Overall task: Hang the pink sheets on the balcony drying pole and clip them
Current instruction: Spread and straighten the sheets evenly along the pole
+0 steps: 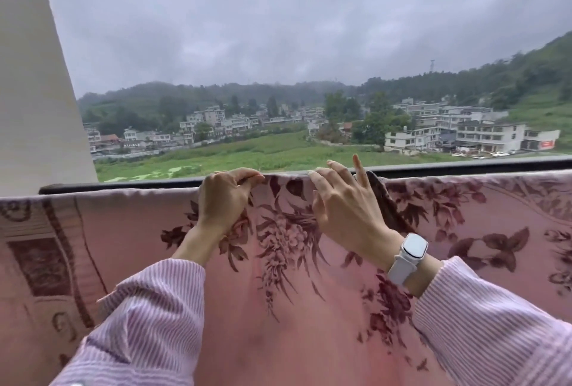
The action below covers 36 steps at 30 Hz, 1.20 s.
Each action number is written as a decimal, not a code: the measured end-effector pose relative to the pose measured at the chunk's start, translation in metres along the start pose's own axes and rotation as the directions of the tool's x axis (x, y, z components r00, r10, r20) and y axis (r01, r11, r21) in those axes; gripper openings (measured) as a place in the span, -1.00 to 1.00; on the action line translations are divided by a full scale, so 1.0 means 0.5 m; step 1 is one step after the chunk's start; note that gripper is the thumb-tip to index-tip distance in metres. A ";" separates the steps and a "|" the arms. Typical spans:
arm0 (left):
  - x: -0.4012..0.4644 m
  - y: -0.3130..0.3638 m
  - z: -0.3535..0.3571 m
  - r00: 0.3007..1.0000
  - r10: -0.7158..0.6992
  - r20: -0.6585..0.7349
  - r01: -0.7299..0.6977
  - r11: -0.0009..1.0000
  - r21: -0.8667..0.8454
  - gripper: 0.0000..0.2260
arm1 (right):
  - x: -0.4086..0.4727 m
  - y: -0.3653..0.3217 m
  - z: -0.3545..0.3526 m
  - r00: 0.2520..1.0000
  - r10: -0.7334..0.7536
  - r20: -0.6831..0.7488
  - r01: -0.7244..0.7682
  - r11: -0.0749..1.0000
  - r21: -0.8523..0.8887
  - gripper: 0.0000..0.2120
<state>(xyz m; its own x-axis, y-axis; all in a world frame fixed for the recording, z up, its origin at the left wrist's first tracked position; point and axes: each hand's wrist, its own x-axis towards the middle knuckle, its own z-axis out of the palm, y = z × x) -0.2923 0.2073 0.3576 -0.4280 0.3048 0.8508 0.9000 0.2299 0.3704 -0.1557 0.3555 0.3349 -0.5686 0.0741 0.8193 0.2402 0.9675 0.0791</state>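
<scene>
A pink sheet (288, 277) with a dark red flower print hangs across the whole width, draped over a dark pole (464, 167) that runs left to right. My left hand (224, 199) pinches the sheet's top edge at the pole, fingers curled. My right hand (343, 203) rests at the top edge just to the right, fingers spread and one finger raised; a fold of the sheet stands up beside it. No clip is in view.
A white pillar (34, 76) stands at the left. Beyond the pole lie open air, a green field, buildings and hills under a grey sky. A white watch (408, 257) is on my right wrist.
</scene>
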 end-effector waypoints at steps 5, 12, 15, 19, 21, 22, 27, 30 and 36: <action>-0.002 -0.174 -0.163 0.993 -0.011 0.114 0.001 0.996 0.089 -0.85 | 0.056 -0.184 0.051 1.000 0.020 0.023 -0.022 0.996 0.083 -0.58; -0.008 -0.408 -0.322 0.993 0.011 0.117 -0.056 0.920 0.388 -0.70 | 0.118 -0.427 0.175 0.995 0.082 0.061 -0.080 0.996 -0.029 -0.56; -0.010 -0.483 -0.367 0.989 0.007 0.147 -0.059 0.934 0.354 -0.66 | 0.152 -0.490 0.216 0.997 0.069 0.035 -0.068 0.997 -0.028 -0.57; -0.007 -0.562 -0.423 0.993 0.032 0.109 -0.069 0.935 0.347 -0.67 | 0.202 -0.578 0.269 0.999 0.032 -0.022 -0.032 0.999 0.027 -0.57; -0.004 -0.602 -0.453 0.992 0.044 0.117 -0.084 0.929 0.360 -0.67 | 0.226 -0.625 0.299 0.998 0.030 -0.052 -0.027 0.998 0.050 -0.58; -0.002 -0.620 -0.469 0.992 0.047 0.118 -0.088 0.925 0.371 -0.67 | 0.238 -0.648 0.314 0.997 0.029 -0.065 -0.025 0.998 0.060 -0.59; 0.010 -0.711 -0.549 0.992 0.050 0.120 -0.093 0.914 0.394 -0.58 | 0.293 -0.779 0.394 0.988 -0.003 -0.156 0.009 0.999 0.038 -0.64; 0.012 -0.797 -0.602 0.987 0.095 0.127 -0.141 0.892 0.430 -0.45 | 0.332 -0.866 0.439 0.983 -0.044 -0.177 0.044 0.999 -0.004 -0.54; -0.001 -0.982 -0.734 0.994 -0.096 -0.047 0.106 0.854 0.510 -0.63 | 0.409 -1.033 0.506 0.980 -0.131 -0.150 0.124 0.991 -0.059 -0.44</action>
<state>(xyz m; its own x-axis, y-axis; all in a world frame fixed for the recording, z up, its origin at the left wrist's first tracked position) -0.7035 -0.2449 0.3120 -0.5079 0.2379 0.8279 0.6808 0.6997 0.2166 -0.5951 -0.0680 0.3180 -0.4710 -0.0906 0.8774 0.2142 0.9532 0.2134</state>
